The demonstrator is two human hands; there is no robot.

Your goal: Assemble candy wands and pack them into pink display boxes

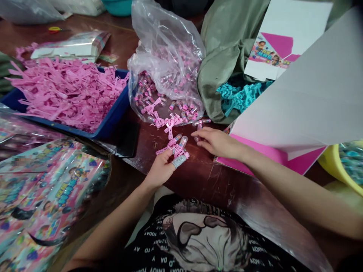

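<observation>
My left hand, with silvery wrap on its thumb, holds clear capsules together with pink plastic pieces near the middle of the table. To its right, my right hand reaches in with its fingertips at a small clear tube; whether they grip it is too small to tell. Just beyond the hands, loose pink pieces lie at the mouth of a clear plastic bag full of small pink-capped capsules.
A blue tray heaped with pink pieces stands left. Printed packets fill the lower left. An open white-and-pink box, a green sack with turquoise pieces and a yellow tub stand right.
</observation>
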